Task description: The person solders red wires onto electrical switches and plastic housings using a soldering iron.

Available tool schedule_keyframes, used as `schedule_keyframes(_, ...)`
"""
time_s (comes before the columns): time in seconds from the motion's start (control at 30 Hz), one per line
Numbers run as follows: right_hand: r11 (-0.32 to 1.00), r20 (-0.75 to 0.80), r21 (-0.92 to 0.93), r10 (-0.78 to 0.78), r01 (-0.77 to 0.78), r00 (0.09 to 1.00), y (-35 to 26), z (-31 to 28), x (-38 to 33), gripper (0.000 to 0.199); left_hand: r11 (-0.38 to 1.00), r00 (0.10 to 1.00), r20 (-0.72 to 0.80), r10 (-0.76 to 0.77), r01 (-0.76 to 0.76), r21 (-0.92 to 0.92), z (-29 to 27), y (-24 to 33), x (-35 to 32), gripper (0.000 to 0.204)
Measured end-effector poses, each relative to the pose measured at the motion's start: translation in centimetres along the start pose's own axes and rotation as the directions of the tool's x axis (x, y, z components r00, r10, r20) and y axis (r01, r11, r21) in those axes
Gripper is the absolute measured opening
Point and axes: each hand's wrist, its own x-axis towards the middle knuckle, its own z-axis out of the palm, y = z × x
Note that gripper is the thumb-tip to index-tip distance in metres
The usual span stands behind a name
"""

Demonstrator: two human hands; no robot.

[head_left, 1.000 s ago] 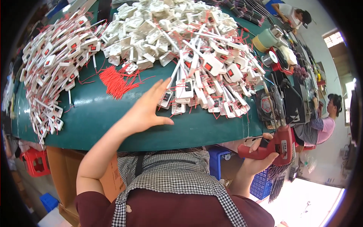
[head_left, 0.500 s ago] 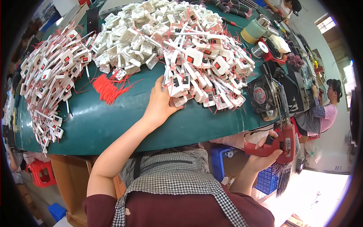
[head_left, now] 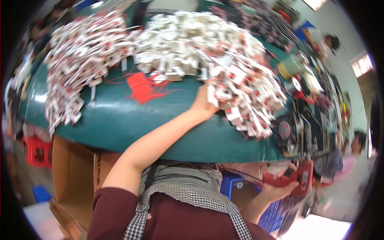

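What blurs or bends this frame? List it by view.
Head view: motion blur smears the tag pile and the left hand reaching into it; fisheye bows the green table edge; black rim vignettes; bright glare lower right; the right hand with the red tool stays soft.

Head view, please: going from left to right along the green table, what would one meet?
Left heap of white-and-red tags → red tassel bundle → left hand → right heap of tags → black machine. The right hand holds a red tool gun below the table.

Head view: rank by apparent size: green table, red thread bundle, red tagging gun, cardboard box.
1. green table
2. cardboard box
3. red tagging gun and red thread bundle: look alike, and the gun is nearer the camera, so unranked.
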Motion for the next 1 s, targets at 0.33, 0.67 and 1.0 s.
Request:
schedule_keyframes(0.33,0.989,0.026,0.066,-0.135,0.133,0.991,-1.0,3.6,-0.5,0.048,0.572,0.913,0.398,-0.092,-0.279,0.771,-6.3,6.7,-7.4,0.058)
schedule_keyframes(0.67,0.636,0.229,-0.625,-0.405,0.453,0.885,-0.4,6.3,-0.5,0.044,0.048,0.804,-0.193,0.562,0.201,0.978,-33.0,5.4,-3.1,0.021)
schedule_keyframes(1.0,0.051,0.480,-0.808,-0.523,0.588,0.704,1.3,2.1,0.5,0.049,0.268,0.819,-0.499,0.284,0.432,0.861,-43.0,4.4,0.2,0.026)
